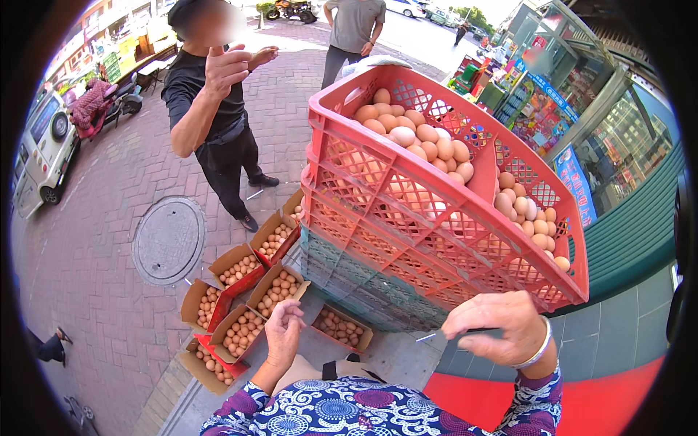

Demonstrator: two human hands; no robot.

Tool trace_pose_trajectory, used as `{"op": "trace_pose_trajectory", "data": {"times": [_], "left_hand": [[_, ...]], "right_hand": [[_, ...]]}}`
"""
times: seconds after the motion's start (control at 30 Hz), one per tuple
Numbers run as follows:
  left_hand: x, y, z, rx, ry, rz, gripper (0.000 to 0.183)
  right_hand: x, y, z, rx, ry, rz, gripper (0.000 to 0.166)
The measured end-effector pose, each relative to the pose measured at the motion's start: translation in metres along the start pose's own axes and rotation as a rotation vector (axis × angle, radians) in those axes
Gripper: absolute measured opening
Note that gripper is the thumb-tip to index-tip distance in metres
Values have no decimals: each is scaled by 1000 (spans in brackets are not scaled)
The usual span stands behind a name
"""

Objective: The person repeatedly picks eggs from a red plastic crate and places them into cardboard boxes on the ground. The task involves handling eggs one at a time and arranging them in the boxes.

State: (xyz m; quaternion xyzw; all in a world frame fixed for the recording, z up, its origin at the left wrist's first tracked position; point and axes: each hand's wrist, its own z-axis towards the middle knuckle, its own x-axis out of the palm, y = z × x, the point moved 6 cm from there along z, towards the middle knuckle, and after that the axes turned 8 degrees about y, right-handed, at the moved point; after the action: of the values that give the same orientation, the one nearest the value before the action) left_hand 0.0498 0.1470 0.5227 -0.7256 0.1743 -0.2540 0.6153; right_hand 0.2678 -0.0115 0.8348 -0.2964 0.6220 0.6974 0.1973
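Observation:
My left hand (284, 333) hangs in the air with nothing in it, its fingers loosely bent, above and beside the cardboard boxes of eggs. My right hand (499, 329), with a silvery bangle at its wrist, is raised near the lower right corner of a red plastic crate (469, 212). It holds nothing that I can see, thumb and fingers apart. Brown eggs (431, 149) and a few paler ones fill the crate on both sides of a divider. The crate tops a stack, with worn green crates (371, 289) lower down.
Several open cardboard boxes (215, 385) of brown eggs stand on the ground at left; another box (364, 342) sits by the stack's foot. A person in black (204, 109) faces the stack, hands raised. A person in grey (357, 27) stands behind. A manhole cover (169, 240) lies in the brick paving.

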Motion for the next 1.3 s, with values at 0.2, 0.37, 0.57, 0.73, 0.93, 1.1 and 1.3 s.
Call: {"op": "trace_pose_trajectory", "data": {"times": [0.2,0.37,0.57,0.73,0.93,1.1,1.3], "left_hand": [[82,-211,84,920,23,315,25],[147,-324,133,1369,-24,636,27],[150,-319,213,781,56,1100,30],[161,-312,216,701,92,1119,32],[160,-315,209,714,118,1158,31],[169,-314,212,723,286,1230,29],[205,-309,242,646,819,1316,32]], "right_hand": [[-100,-21,1,191,-507,-22,14],[-150,-90,44,246,-308,-301,24],[-152,-150,118,274,71,-382,37],[-122,-179,150,353,37,-669,36],[-111,-221,173,299,66,-632,47],[-114,-232,158,371,131,-402,65],[-106,-223,169,288,-9,-501,54]]}}
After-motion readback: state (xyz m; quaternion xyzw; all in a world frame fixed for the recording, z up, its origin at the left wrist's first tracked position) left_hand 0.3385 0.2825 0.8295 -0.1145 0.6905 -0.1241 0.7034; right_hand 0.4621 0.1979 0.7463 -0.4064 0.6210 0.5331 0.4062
